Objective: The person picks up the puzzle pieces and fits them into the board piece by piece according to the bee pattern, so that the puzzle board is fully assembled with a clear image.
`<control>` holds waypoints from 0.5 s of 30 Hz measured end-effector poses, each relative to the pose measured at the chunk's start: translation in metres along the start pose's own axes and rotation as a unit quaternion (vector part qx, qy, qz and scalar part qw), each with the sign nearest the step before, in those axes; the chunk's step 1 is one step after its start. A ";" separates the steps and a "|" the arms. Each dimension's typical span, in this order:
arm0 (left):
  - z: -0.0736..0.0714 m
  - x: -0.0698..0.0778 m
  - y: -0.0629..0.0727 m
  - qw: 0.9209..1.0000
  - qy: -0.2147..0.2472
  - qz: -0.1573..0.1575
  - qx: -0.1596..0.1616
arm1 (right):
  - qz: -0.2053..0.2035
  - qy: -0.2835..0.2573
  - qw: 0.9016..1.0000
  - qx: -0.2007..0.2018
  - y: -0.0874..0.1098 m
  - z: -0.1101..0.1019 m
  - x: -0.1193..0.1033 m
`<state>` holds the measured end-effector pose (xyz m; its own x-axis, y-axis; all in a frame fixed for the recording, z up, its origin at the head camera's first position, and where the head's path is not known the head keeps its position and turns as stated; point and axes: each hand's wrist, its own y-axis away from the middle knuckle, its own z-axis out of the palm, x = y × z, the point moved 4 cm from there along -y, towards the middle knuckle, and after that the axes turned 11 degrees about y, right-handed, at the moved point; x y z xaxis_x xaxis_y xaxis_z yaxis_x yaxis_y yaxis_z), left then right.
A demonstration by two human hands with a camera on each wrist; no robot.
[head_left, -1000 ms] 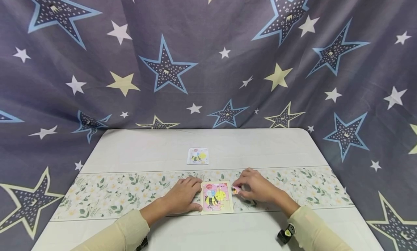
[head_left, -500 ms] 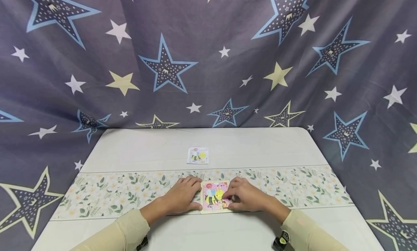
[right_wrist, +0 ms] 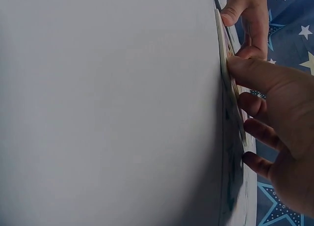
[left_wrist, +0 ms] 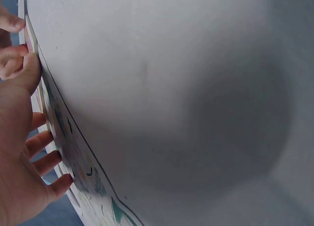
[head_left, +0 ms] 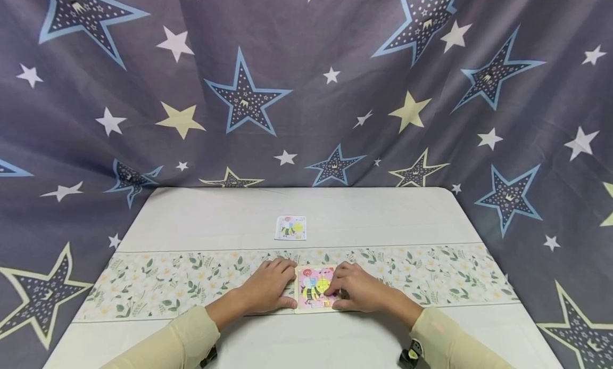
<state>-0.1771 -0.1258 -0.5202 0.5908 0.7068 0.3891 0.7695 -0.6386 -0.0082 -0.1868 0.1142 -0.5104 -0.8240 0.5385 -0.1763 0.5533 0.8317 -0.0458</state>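
Note:
A square puzzle board with a pale rim lies on the table, showing a yellow-and-black bee on pink. My left hand rests along its left side, thumb by the near corner, fingers against the edge. Over the board's right part lies my right hand, its fingertips pressing down on the puzzle pieces, with the thumb near the close edge. In the right wrist view, that thumb touches the board's edge and the other fingers are gently bent. The board's lower right pieces are partly hidden under this hand.
A small printed card with the same bee picture lies farther back on the white table. A floral strip crosses the table under the board. Star-patterned cloth hangs behind and at the sides.
My right hand has moved left from beside the board onto it, bringing a pink puzzle piece. The gap at the lower right now looks filled. The left hand has stayed put.

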 end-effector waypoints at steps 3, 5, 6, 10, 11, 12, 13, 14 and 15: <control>0.000 0.000 0.000 1.000 0.000 -0.001 0.000 | 0.000 -0.005 1.000 0.003 0.000 0.001 0.000; 0.000 0.001 0.000 1.000 0.001 -0.001 -0.001 | 0.000 -0.006 1.000 0.005 0.001 0.002 0.001; 0.000 0.001 0.000 1.000 0.003 -0.002 -0.002 | -0.001 -0.006 1.000 0.006 0.001 0.002 0.001; 0.000 0.003 0.000 1.000 0.006 -0.002 -0.003 | -0.007 0.000 1.000 0.013 0.002 0.003 0.003; 0.000 0.003 -0.001 1.000 0.006 -0.002 -0.002 | -0.008 0.001 1.000 0.014 0.002 0.003 0.004; -0.001 0.003 -0.001 1.000 0.006 -0.001 -0.001 | -0.010 0.003 1.000 0.015 0.002 0.003 0.004; -0.001 0.003 -0.001 1.000 0.004 -0.001 -0.001 | -0.011 0.006 1.000 0.015 0.001 0.003 0.005; -0.001 0.002 -0.001 1.000 0.004 0.000 -0.001 | -0.013 0.008 1.000 0.014 0.001 0.003 0.005; -0.002 0.002 -0.001 1.000 0.003 -0.001 0.000 | -0.014 0.010 1.000 0.013 0.001 0.003 0.005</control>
<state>-0.1771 -0.1240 -0.5176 0.5877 0.7059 0.3953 0.7703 -0.6376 -0.0066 -0.1902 0.1170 -0.5139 -0.8414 0.5176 -0.1552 0.5326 0.8430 -0.0756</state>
